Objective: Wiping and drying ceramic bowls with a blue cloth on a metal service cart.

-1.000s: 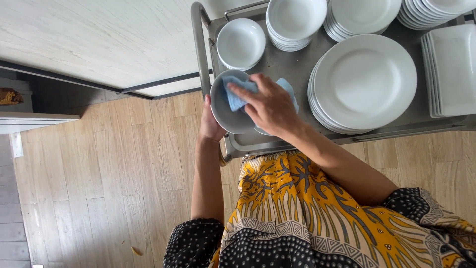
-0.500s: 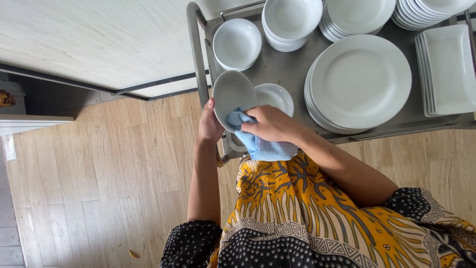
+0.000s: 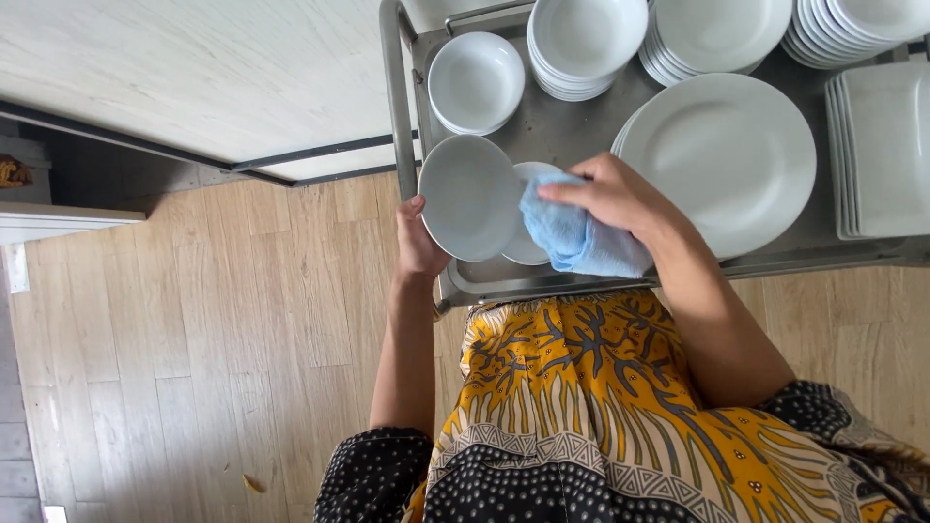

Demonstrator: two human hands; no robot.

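Bright, even daylight; soft shadows, sharp focus, slight edge distortion.

Your left hand (image 3: 418, 242) reached forward, arm nearly straight, fingers curled up in a closed grip, thumb showing at the top. Your right hand (image 3: 610, 199) angled in from the right, elbow bent, fingers pinched together, knuckles up.
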